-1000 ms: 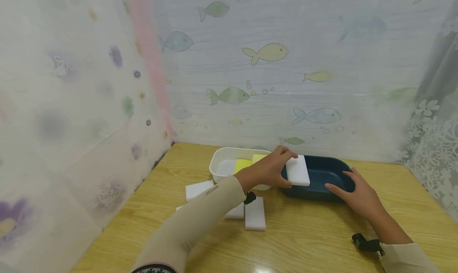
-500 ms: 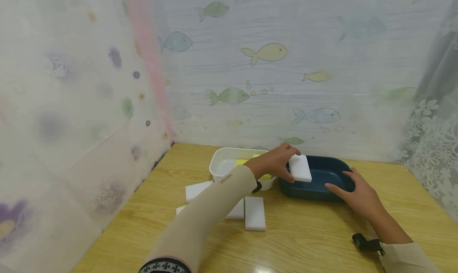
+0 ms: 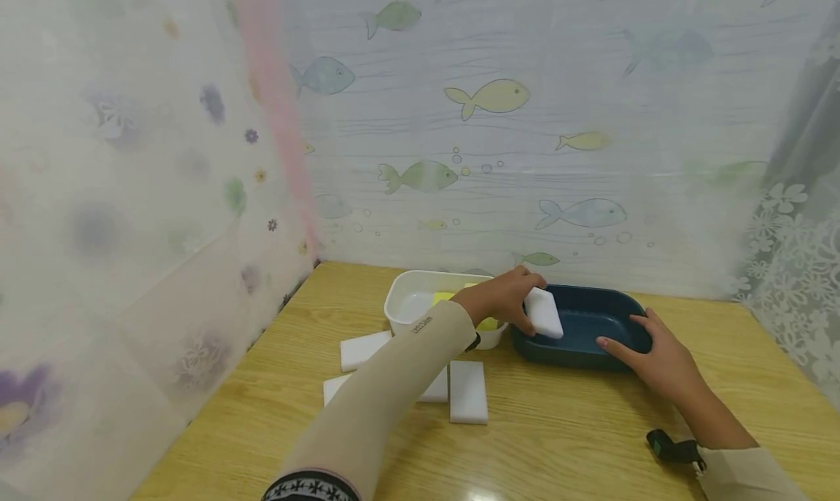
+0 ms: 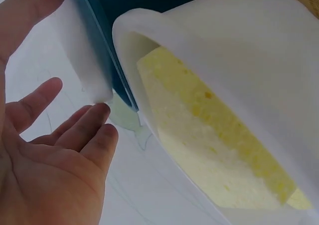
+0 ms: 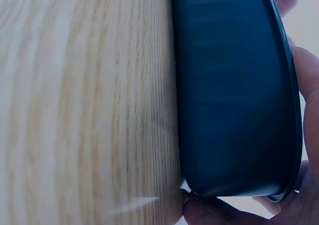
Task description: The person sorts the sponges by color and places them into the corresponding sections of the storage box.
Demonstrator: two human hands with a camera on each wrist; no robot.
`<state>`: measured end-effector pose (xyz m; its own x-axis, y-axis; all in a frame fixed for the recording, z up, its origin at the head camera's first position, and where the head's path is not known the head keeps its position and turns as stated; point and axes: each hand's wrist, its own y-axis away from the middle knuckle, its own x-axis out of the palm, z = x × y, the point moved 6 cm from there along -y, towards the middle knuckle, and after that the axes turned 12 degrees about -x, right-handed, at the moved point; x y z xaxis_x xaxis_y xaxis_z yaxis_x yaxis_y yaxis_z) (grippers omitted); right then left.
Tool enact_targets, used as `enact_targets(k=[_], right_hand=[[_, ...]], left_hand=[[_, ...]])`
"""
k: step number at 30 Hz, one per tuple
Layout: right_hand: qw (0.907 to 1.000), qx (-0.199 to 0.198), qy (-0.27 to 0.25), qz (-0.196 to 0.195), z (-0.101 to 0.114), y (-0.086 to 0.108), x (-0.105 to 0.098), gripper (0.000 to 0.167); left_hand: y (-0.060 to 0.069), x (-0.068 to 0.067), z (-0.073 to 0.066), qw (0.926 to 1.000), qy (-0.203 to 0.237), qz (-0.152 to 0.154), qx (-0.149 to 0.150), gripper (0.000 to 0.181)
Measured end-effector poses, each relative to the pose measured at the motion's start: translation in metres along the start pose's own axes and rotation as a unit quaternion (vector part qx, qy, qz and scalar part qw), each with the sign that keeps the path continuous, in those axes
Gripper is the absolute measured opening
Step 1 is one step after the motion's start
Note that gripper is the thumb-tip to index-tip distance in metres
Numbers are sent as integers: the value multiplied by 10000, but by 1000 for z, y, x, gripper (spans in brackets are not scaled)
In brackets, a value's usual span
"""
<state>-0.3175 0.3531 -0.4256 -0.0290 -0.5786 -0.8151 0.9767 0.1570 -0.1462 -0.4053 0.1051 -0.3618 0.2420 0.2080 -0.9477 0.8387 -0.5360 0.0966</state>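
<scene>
The left hand (image 3: 505, 297) pinches a white foam block (image 3: 545, 313) just to its right, long axis roughly fore-and-aft above its end of the dark blue basin (image 3: 571, 356), whose opposite end the right hand (image 3: 659, 355), farther from the block, grips, thumb and fingers spread apart.

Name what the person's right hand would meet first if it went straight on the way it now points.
The blue basin: the right hand is against its right end, so it comes first. Past that, the line seems to cross the basin toward the white block, though depth is unclear.
</scene>
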Motion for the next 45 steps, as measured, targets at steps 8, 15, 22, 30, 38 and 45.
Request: enact_targets(k=[8, 15, 22, 30, 38, 45], right_hand=[[10000, -72, -7, -11, 1, 1, 1, 110], [10000, -88, 5, -27, 2, 1, 2, 110], [9999, -118, 64, -48, 1, 0, 1, 110], [9998, -123, 156, -49, 0, 1, -3, 111], [9998, -114, 171, 2, -1, 1, -2, 112], [9997, -130, 184, 56, 0, 0, 0, 112]], left_hand=[[-1, 1, 9, 9997, -190, -70, -129, 92], [6, -4, 16, 9993, -304, -222, 49, 87], [32, -16, 27, 9987, -193, -385, 258, 82], [69, -28, 44, 9956, 358, -725, 472, 79], [105, -24, 62, 9929, 767, -840, 334, 73], [129, -5, 76, 9905, 1120, -759, 254, 69]])
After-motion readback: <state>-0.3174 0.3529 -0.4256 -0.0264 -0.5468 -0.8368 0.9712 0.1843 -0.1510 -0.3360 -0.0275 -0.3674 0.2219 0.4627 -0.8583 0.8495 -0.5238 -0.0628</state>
